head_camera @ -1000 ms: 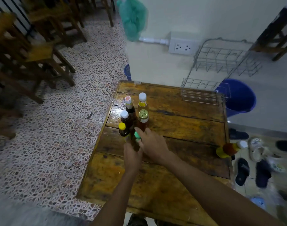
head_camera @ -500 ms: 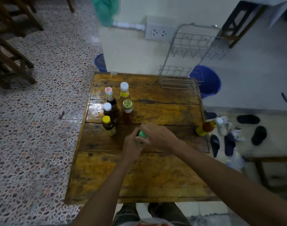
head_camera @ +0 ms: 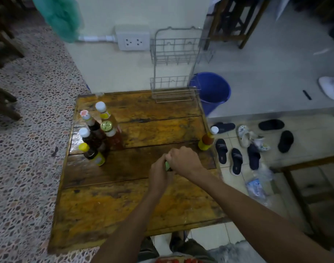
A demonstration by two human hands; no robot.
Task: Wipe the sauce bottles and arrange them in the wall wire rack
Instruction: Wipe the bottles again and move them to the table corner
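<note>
Over the middle of the wooden table (head_camera: 135,205), my left hand (head_camera: 159,176) and my right hand (head_camera: 184,161) are closed together around a small green-capped bottle (head_camera: 167,165); only a sliver of its green cap shows between them. Several sauce bottles (head_camera: 99,133) stand in a cluster at the table's left side. One bottle with a white cap and yellow base (head_camera: 207,139) stands alone at the right edge. The empty wire rack (head_camera: 174,67) hangs on the wall behind the table's far edge.
A blue bucket (head_camera: 211,90) sits on the floor right of the rack. Several sandals (head_camera: 251,143) lie on the tiles to the right. A wall socket (head_camera: 133,39) and a green bag (head_camera: 60,16) are on the wall. Wooden chairs stand at far left.
Both hands pulled the green-capped bottle away from the cluster toward the table's middle and right. The camera view shifted, bringing the rack nearer the centre.
</note>
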